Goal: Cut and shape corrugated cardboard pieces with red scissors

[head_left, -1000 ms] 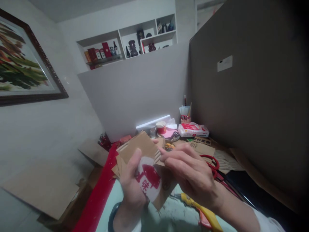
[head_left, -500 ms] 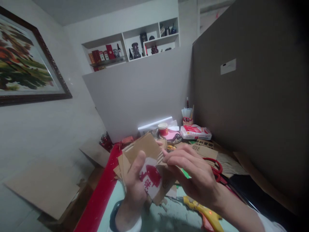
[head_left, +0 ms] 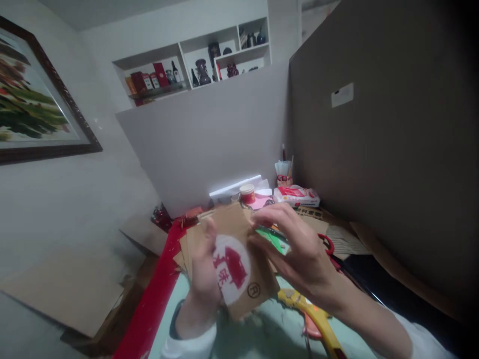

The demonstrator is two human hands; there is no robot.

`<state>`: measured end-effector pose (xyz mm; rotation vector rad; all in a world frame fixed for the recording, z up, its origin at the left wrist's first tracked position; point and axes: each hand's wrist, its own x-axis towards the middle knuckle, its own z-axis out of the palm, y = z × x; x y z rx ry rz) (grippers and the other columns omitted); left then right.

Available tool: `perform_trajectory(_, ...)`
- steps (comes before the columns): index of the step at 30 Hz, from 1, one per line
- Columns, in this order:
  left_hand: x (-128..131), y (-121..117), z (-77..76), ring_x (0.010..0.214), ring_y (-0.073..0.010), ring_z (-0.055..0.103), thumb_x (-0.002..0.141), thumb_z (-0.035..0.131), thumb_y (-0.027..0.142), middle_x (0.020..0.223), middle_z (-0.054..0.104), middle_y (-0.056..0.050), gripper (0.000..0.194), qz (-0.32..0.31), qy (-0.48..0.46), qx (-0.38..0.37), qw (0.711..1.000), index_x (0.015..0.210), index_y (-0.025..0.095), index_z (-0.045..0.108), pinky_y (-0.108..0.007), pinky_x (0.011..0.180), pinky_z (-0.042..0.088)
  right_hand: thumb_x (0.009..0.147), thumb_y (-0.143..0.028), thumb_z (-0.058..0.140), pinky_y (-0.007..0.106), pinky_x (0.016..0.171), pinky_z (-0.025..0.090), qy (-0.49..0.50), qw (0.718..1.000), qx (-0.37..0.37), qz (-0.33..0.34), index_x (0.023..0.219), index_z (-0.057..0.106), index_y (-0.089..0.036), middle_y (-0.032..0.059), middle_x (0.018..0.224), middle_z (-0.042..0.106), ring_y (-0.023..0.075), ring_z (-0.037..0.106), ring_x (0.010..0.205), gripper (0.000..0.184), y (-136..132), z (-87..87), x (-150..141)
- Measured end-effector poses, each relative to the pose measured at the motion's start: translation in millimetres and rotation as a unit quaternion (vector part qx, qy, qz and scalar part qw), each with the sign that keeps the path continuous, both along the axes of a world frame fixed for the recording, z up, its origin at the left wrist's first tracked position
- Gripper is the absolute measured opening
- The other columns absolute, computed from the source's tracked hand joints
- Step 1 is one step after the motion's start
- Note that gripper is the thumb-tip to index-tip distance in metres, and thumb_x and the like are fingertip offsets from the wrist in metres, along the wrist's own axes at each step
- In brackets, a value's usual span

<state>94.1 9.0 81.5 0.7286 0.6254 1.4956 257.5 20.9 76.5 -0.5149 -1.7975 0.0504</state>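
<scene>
My left hand (head_left: 205,271), blurred by motion, grips a folded piece of brown cardboard (head_left: 258,269) by its left side, thumb on the front. A white circle with a red print and an "R" mark shows on its face. Thumb and fingers of my right hand (head_left: 295,249) pinch the upper right edge of the same cardboard. Below my right hand, a yellow glue gun (head_left: 320,316) lies on the pale green tabletop (head_left: 254,339). Scissors with red handles (head_left: 328,243) are partly hidden behind my right wrist.
More cardboard pieces (head_left: 183,254) lie behind my left hand. A paper cup (head_left: 247,193), a packet of wipes (head_left: 297,196) and a pen holder (head_left: 284,179) stand at the back. Grey panels (head_left: 209,139) enclose the far and right sides. A red strip (head_left: 149,304) edges the table's left.
The cardboard has turned so its printed face and the "R" mark show more fully. My right fingers still pinch its edge. The whole view has shifted slightly.
</scene>
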Motion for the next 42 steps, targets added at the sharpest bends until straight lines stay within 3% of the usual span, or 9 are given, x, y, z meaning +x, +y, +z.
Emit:
perform_trajectory(5,0,9,6.3,0.098,-0.0339,0.074,0.086,0.065,0.059,0.096,0.077,-0.015,0.05,-0.028,-0.031,-0.081,0.996,0.107,0.014,0.072,-0.046,0.083,0.06,0.093,-0.008,0.064,0.033,0.082,0.049,-0.044,0.998,-0.001,0.041,0.104,0.063,-0.017,0.0077,0.102,0.061,0.0199,0.057,0.097,0.014,-3,6.8,4)
perform_trajectory(10,0,12,9.0,0.093,-0.0346,0.075,0.086,0.06,0.064,0.084,0.076,-0.016,0.053,0.006,-0.05,-0.106,0.993,0.09,0.013,0.074,-0.045,0.082,0.06,0.095,-0.024,0.069,0.033,0.077,0.047,-0.21,0.964,-0.063,0.153,0.098,0.066,-0.018,0.0055,0.095,0.061,0.0196,0.053,0.088,0.007,-14,11.8,1)
perform_trajectory(17,-3,16,12.1,0.077,-0.0277,0.075,0.094,0.054,0.054,0.07,0.073,-0.011,0.047,0.047,-0.045,-0.121,0.991,0.082,0.013,0.071,-0.041,0.08,0.059,0.099,-0.026,0.059,0.034,0.073,0.046,-0.27,0.95,-0.07,0.141,0.097,0.065,-0.016,0.0085,0.098,0.06,0.0204,0.052,0.086,0.012,-10,3.2,-5)
perform_trajectory(22,2,13,6.9,0.078,-0.0259,0.072,0.09,0.058,0.054,0.078,0.073,-0.01,0.045,0.025,-0.034,-0.083,0.996,0.091,0.012,0.073,-0.038,0.077,0.059,0.096,-0.019,0.059,0.033,0.071,0.046,-0.218,0.97,-0.018,0.11,0.096,0.063,-0.014,0.0095,0.094,0.063,0.0199,0.054,0.083,0.007,-10,2.7,-5)
perform_trajectory(27,11,10,0.9,0.069,-0.0163,0.065,0.087,0.068,0.048,0.082,0.07,-0.003,0.033,0.031,0.015,-0.012,0.999,0.096,0.017,0.071,-0.028,0.066,0.055,0.093,-0.016,0.061,0.028,0.065,0.044,-0.099,0.986,-0.05,0.121,0.091,0.06,-0.015,0.004,0.082,0.058,0.0156,0.052,0.074,0.002,-9,6.3,0)
perform_trajectory(31,16,9,0.9,0.063,-0.0102,0.059,0.083,0.078,0.038,0.077,0.067,0.003,0.024,0.036,0.051,-0.006,0.998,0.093,0.02,0.066,-0.022,0.06,0.05,0.09,-0.016,0.06,0.027,0.065,0.043,-0.072,0.98,-0.109,0.148,0.086,0.056,-0.018,0.001,0.08,0.058,0.0138,0.052,0.071,0.006,-7,11.1,5)
perform_trajectory(36,17,7,2.1,0.072,-0.0119,0.063,0.082,0.078,0.041,0.082,0.07,0.0,0.03,0.039,0.078,-0.027,0.996,0.097,0.019,0.065,-0.021,0.064,0.051,0.09,-0.018,0.062,0.026,0.069,0.044,-0.059,0.964,-0.189,0.178,0.083,0.055,-0.019,-0.0004,0.081,0.058,0.0135,0.054,0.074,0.009,-7,15.4,8)
perform_trajectory(42,16,6,0.8,0.061,-0.0068,0.058,0.081,0.08,0.04,0.068,0.063,0.005,0.028,0.054,0.074,-0.035,0.995,0.081,0.02,0.059,-0.017,0.059,0.048,0.09,-0.014,0.06,0.024,0.066,0.043,-0.056,0.959,-0.195,0.197,0.082,0.054,-0.02,-0.0015,0.08,0.057,0.0123,0.053,0.072,0.011,-6,19.1,7)
